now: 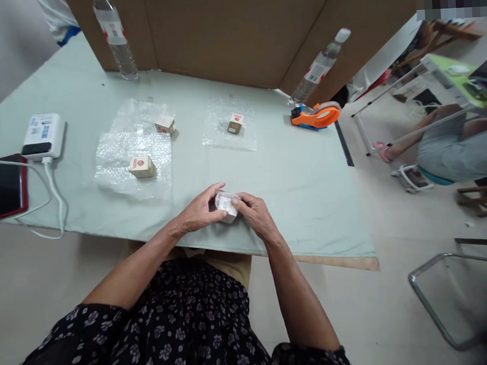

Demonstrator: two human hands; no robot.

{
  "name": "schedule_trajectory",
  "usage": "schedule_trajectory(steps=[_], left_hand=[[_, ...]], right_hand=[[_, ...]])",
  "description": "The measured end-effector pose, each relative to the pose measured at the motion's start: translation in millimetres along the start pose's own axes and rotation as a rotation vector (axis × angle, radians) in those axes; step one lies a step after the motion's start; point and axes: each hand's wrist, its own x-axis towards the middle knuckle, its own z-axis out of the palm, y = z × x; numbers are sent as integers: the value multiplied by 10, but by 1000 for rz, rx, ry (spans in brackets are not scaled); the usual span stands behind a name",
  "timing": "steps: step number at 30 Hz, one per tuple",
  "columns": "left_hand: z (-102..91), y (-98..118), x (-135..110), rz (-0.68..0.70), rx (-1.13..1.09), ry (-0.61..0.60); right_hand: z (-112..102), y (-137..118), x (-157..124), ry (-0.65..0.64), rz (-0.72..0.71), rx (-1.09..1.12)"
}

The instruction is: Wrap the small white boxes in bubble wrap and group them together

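Note:
My left hand [199,211] and my right hand [256,214] are closed together on a small box wrapped in bubble wrap [227,205], held just above the near part of the pale green table [293,191]. Fingers of both hands pinch its sides. Farther back, two small tan boxes [141,166] [165,124] rest on a sheet of bubble wrap [133,150]. A third small box [235,123] sits on a smaller bubble wrap sheet [228,130].
An orange tape dispenser [317,115] lies at the back right. Two plastic water bottles [115,34] [319,67] stand by a large cardboard wall [235,30]. A white power bank [44,136] and a phone [2,187] lie at the left. Another person [449,144] sits at the right.

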Motion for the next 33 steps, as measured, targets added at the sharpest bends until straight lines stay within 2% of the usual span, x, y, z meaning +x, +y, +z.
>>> schedule_trajectory(steps=[4, 10, 17, 24, 33], left_hand=[[-5, -31, 21, -15, -94, -6], [-54, -37, 63, -20, -130, -44], [-128, -76, 85, -43, -175, -72], [-79, -85, 107, -52, -175, -8], [0, -93, 104, 30, -6, 121]], right_hand=[[-8, -17, 130, 62, -44, -34], [38, -106, 375, 78, -101, 93], [70, -176, 317, 130, -110, 130], [61, -317, 107, 142, -190, -159], [118, -182, 18, 217, -312, -393]])
